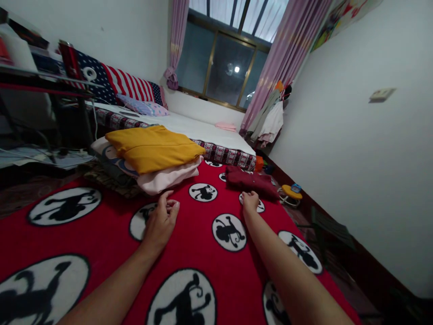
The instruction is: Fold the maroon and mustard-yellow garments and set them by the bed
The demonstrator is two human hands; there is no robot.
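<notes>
Head view is looking down at a red blanket [189, 253] printed with black monkey figures in white circles, and both bare arms are reaching out over it. The left hand [161, 221] is hovering palm down over the middle of the blanket with its fingers loosely curled and holding nothing, just short of a stack of folded clothes [152, 158] sitting at the blanket's far left edge, a yellow garment [154, 146] lying on top of a pale pink one. The right hand [250, 201] is closing into a loose fist near the far right edge, right beside a dark red garment [252, 180] lying crumpled there; whether it is touching the cloth cannot be told. Between the two hands the blanket is lying bare, leaving open room. Along the right edge the floor is running narrow beside the white wall [355, 149]. No readable writing is showing anywhere.
</notes>
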